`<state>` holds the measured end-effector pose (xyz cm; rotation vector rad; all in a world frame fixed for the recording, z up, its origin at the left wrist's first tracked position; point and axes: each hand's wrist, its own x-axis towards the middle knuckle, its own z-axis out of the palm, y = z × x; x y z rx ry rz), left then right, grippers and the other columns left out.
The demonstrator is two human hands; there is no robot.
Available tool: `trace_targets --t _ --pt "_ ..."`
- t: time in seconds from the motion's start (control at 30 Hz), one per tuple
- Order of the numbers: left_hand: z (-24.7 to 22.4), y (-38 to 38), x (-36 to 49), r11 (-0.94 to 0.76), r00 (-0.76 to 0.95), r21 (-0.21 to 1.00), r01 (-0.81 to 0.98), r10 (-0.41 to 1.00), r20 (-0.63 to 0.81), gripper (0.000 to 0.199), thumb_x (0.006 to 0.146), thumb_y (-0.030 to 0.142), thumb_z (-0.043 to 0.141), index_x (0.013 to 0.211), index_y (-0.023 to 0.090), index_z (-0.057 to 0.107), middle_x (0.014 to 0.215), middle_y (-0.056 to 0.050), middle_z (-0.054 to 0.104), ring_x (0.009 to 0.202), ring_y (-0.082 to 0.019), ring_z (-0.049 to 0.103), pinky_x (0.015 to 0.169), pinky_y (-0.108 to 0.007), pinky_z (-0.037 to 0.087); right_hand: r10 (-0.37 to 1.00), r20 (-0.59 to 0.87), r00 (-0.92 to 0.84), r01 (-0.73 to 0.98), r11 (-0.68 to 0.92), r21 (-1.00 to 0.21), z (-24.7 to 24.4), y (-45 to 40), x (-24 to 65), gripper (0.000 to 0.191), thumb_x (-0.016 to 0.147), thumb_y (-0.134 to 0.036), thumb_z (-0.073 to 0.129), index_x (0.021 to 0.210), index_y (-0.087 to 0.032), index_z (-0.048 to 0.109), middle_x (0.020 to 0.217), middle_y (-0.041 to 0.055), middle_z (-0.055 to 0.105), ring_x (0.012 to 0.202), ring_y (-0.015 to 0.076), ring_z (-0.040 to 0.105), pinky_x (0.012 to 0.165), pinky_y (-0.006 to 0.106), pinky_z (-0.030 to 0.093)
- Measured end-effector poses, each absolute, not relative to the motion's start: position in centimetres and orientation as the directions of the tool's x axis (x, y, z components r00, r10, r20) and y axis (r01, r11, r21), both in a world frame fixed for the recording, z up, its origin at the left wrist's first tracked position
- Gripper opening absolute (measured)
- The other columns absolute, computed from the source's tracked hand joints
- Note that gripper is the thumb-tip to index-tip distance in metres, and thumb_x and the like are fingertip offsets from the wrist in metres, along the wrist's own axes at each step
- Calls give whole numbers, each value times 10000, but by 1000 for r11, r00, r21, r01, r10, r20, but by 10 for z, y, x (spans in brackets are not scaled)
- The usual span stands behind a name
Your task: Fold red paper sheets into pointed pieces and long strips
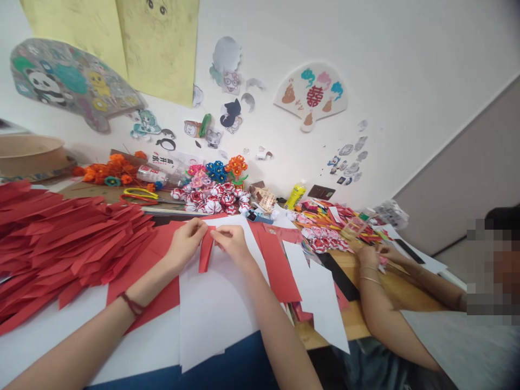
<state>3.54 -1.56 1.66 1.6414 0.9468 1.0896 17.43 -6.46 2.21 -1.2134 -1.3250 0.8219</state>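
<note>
Between my two hands is a narrow folded strip of red paper (pixel 206 252), its lower end hanging over a white sheet (pixel 219 319). My left hand (pixel 189 238) pinches the strip near its upper left edge. On the other side, the fingertips of my right hand (pixel 231 241) close on its upper right edge. Beneath my left forearm lies a flat red sheet (pixel 156 295). A large heap of folded red paper strips (pixel 81 238) fills the left side of the table.
Behind my hands stand red-and-white paper flowers (pixel 213 200), yellow-handled scissors (pixel 140 194), a plastic bottle (pixel 152 176) and orange flowers (pixel 108 170). A yellow bottle (pixel 295 195) is by the wall. At right, a co-worker's hands (pixel 371 257) hold something small and pink.
</note>
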Motion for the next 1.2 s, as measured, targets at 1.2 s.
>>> trace_targets --t 1.2 --pt "20 -20 38 -285 419 955 85 880 225 360 777 516 553 761 158 585 657 -6 596 574 -131 521 523 -235 390 935 290 205 70 282 -957 27 -63 179 245 738 -395 651 657 -179 571 475 -58 449 414 77 370 432 232 275"
